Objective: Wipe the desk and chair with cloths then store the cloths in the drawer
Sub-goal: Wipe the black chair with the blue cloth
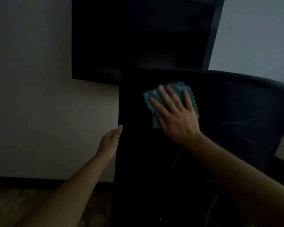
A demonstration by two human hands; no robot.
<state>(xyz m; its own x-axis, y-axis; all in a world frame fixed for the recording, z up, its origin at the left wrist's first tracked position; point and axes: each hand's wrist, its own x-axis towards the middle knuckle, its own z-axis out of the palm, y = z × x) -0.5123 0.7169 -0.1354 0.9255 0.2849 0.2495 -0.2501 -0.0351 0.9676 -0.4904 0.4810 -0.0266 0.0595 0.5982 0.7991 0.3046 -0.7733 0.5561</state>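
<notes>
The scene is dim. A black flat surface [134,161], apparently the desk, fills the centre and lower right. My right hand [175,115] lies flat on it with fingers spread, pressing a teal cloth [180,89] with zigzag edges against the top. The cloth shows around and above my fingers. My left hand [111,141] grips the surface's left edge, thumb on top, fingers hidden behind the edge. No chair or drawer can be made out.
A dark flat screen [143,36] hangs on the pale wall [31,79] behind. A curved dark edge [252,77] runs along the right. Wooden floor [15,207] and a dark skirting board lie at lower left. Thin cables [211,208] show faintly at lower right.
</notes>
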